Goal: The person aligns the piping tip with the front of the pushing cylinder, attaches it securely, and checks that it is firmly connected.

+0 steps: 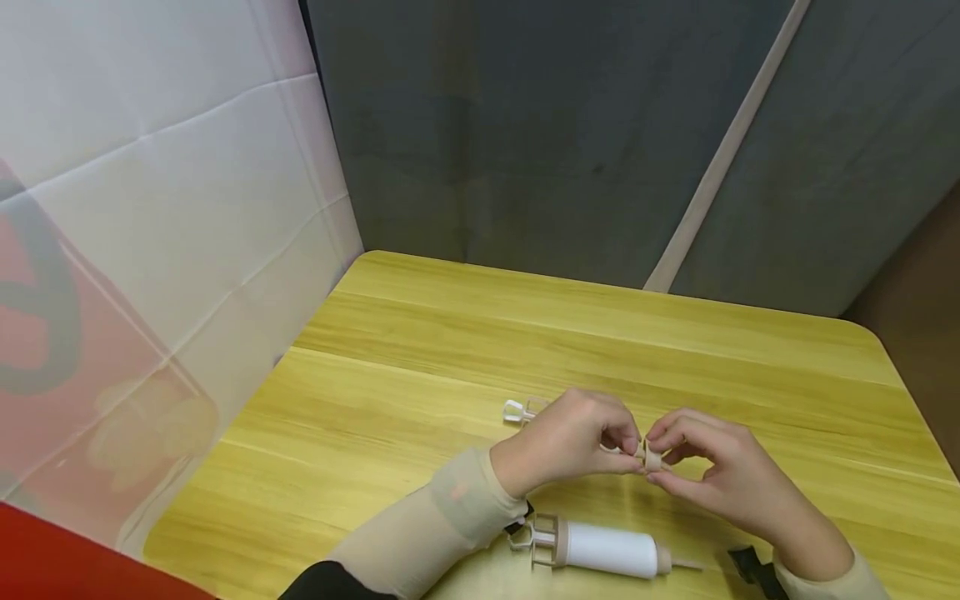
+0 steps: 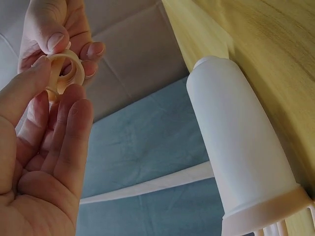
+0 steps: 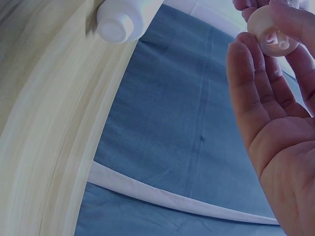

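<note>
By the desk [image 1: 420,367], the tube [image 1: 611,551] is being borne on its side, perhaps lest it topple. Beyond it, part of a pale frame [image 1: 514,408] is being hidden by the left hand [image 1: 568,437]. Between this and the right hand [image 1: 726,468], a ring [image 1: 653,460] is being pinched from both sides, presumably for steadiness; its inside is being shown too dimly to tell.

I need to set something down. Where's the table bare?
The yellow wood-grained table is bare along the dark grey fabric curtain and left of the beige left sleeve. It's crowded around the left hand and right hand, which pinch a small beige ring, and by the near white cylinder.
</note>
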`<state>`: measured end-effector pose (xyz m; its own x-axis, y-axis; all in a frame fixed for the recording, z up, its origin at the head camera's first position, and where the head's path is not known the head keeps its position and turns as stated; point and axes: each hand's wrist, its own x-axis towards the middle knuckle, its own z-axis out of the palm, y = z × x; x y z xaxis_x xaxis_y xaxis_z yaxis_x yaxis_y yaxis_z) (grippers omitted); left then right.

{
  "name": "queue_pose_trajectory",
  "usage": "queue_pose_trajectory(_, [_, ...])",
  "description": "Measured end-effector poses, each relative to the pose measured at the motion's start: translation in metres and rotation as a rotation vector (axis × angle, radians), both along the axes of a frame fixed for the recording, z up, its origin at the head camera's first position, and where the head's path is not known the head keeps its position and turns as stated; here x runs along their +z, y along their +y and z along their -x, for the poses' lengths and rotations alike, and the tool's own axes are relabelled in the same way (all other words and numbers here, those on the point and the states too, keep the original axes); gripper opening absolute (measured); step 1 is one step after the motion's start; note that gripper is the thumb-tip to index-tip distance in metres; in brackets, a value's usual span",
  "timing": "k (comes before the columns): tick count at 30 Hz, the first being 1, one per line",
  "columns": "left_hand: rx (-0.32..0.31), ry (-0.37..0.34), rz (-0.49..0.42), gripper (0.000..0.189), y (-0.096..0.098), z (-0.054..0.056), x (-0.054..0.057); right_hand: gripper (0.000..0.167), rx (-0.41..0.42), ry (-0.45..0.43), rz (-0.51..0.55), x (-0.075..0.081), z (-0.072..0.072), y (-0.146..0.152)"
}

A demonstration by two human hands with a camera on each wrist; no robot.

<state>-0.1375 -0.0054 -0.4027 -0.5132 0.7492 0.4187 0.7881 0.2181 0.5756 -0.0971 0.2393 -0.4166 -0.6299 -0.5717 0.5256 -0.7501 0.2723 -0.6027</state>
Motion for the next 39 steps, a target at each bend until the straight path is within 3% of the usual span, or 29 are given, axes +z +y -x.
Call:
queue_pose_trajectory(9, [-0.019,0.017,-0.001,0.010,-0.0005,-0.0003,0.0012,0.016,0.015,0.054,0.018,-0.0022,0.0007,-0.0005])
queue_pose_trajectory(16, [-0.061,0.063,0.030,0.003,0.0010,0.0007,0.0004,0.019,-0.008,0.055,0.001,-0.0008,0.0002,0.0009])
queue_pose_trajectory(31, [0.002,0.120,0.089,0.007,0.0004,-0.0024,0.0006,0.014,-0.029,0.044,-0.033,0.0015,0.0002,0.0025])
queue_pose_trajectory(39, [-0.024,0.108,0.084,0.008,-0.0006,-0.0010,-0.0004,0.018,-0.056,0.035,-0.049,0.0022,0.0000,0.0029])
